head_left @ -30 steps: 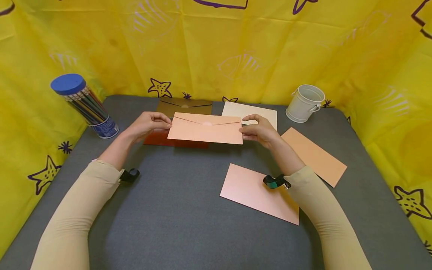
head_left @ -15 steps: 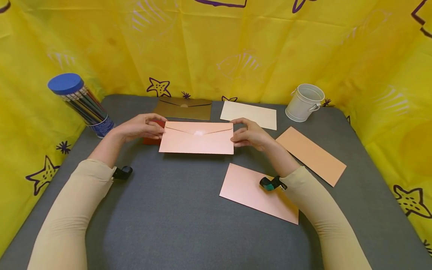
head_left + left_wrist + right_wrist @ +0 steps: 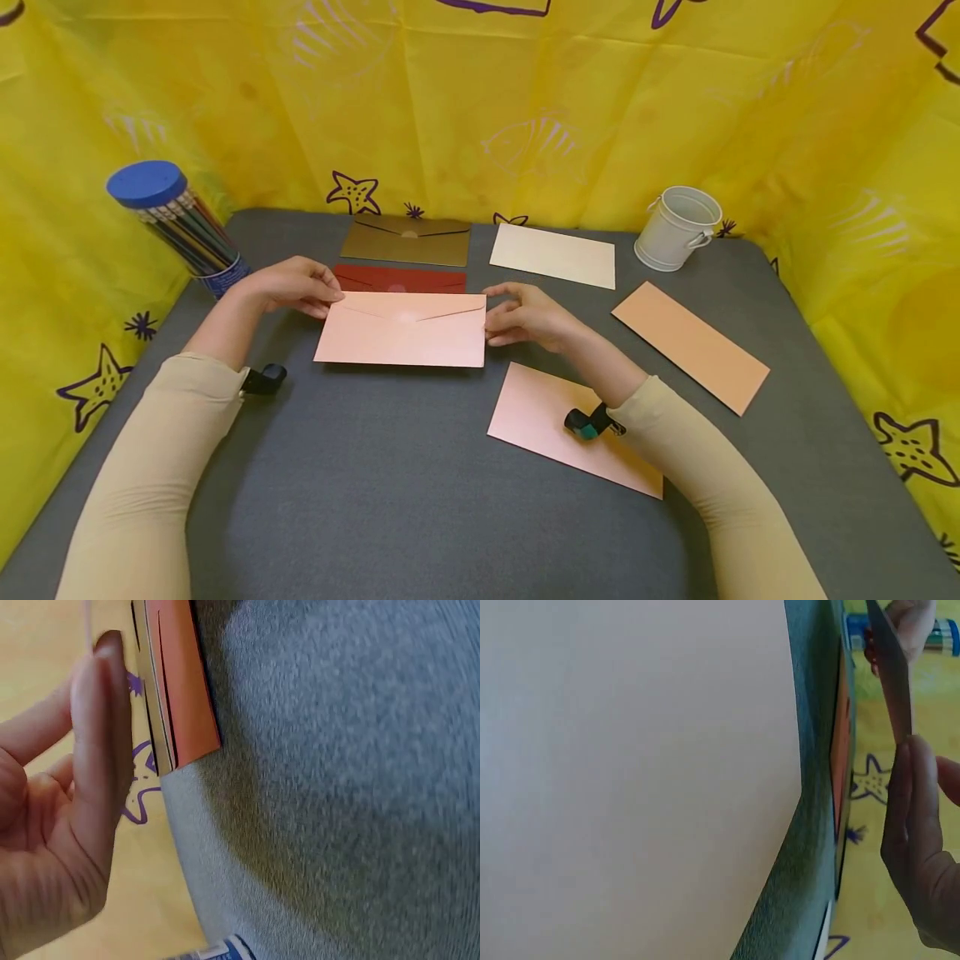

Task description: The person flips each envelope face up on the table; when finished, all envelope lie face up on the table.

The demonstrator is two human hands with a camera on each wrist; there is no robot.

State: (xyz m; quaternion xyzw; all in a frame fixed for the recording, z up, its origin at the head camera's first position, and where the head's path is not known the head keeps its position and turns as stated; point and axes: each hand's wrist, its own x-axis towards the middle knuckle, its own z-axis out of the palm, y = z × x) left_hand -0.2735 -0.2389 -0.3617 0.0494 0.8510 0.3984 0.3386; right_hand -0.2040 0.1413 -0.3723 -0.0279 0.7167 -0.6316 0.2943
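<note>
A pale pink envelope (image 3: pixel 397 340), flap side up, is held above the grey table with its near edge lower. My left hand (image 3: pixel 294 285) pinches its far left corner. At the right edge, the fingers and thumb of my right hand (image 3: pixel 531 317) grip it; the right wrist view shows the envelope (image 3: pixel 894 679) edge-on at the fingertips. Just behind lies a red envelope (image 3: pixel 405 277), partly covered. A gold envelope (image 3: pixel 408 247) lies farther back. Below my right wrist, another pink envelope (image 3: pixel 536 408) rests on the table, partly hidden by the sleeve.
A cream envelope (image 3: pixel 553 257) lies at the back, and a peach envelope (image 3: pixel 692 348) lies slantwise on the right. At the back right stands a white metal bucket (image 3: pixel 675 232). A blue-lidded tub of pencils (image 3: pixel 183 225) stands at the left. Yellow cloth (image 3: pixel 480 108) surrounds the table.
Both hands have brought the pink envelope toward me, leftward and lower. The red envelope behind it has come more into view, and the gold and cream ones are now uncovered.
</note>
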